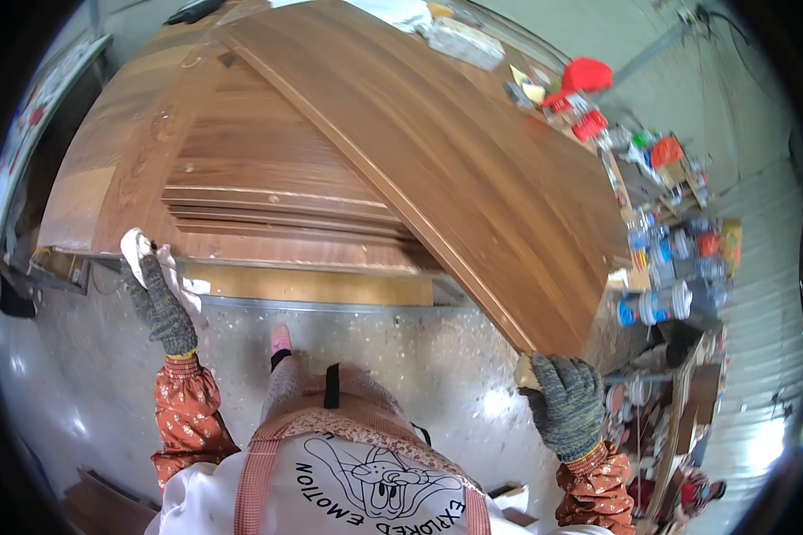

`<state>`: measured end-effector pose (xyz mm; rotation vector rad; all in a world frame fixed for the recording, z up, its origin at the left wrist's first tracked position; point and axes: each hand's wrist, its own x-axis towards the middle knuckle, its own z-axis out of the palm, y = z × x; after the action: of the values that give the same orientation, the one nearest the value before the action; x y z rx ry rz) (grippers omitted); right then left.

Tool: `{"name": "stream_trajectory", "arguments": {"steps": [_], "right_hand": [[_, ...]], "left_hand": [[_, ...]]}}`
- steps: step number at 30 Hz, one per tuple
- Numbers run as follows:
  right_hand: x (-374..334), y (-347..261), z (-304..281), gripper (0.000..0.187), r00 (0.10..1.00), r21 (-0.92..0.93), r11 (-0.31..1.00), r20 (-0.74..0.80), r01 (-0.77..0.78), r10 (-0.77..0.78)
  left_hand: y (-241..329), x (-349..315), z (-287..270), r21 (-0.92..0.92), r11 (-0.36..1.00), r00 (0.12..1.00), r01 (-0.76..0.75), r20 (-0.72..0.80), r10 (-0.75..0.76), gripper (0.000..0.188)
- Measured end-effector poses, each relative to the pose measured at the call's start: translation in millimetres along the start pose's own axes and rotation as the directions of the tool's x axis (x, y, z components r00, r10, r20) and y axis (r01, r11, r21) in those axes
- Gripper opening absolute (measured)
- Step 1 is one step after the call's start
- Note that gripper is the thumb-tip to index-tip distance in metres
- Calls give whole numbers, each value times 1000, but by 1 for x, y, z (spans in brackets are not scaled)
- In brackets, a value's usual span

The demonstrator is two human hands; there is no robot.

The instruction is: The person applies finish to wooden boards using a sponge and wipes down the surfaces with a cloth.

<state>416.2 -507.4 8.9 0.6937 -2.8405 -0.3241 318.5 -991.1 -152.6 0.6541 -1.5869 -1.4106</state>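
Observation:
My left hand (163, 308), in a grey knitted glove, is closed round a crumpled white cloth (192, 290) at the front edge of the worktable (71, 209). Part of the cloth hangs below the edge. On the right, my other gloved hand, my right hand (568, 406), is closed on a small tan pad (527, 372), mostly covered by the fingers. It is at the near corner of a long brown wood-grain panel (473, 169). That panel lies slantwise across a stack of similar brown panels (268, 165) on the table.
Cups and bottles (656, 305) crowd the right side, with a red cap (587, 75) farther back. A clear plastic-wrapped bundle (464, 43) sits behind the slanted panel. To the left is another table-like surface (40, 111). Speckled floor (401, 357) lies between me and the worktable.

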Motion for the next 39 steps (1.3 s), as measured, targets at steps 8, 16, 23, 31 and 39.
{"name": "stream_trajectory", "arguments": {"steps": [8,16,23,31,39], "right_hand": [[-150,20,4,54,934,-14,937,-95,-348,345],[-110,19,23,49,517,862,345,-117,-370,848],[-68,59,54,43,516,942,249,-102,-224,851],[-27,16,33,46,354,919,189,-59,-346,933],[11,-31,32,41,110,984,65,-46,-168,993]], "left_hand": [[93,-79,52,-104,967,914,-235,316,256,54],[171,-222,167,-806,360,-285,-469,524,802,30],[143,-192,215,-899,-87,-737,-429,293,608,51],[107,26,246,-872,20,-712,-489,413,568,45],[76,198,247,-760,-11,-700,-650,594,396,51]]}}
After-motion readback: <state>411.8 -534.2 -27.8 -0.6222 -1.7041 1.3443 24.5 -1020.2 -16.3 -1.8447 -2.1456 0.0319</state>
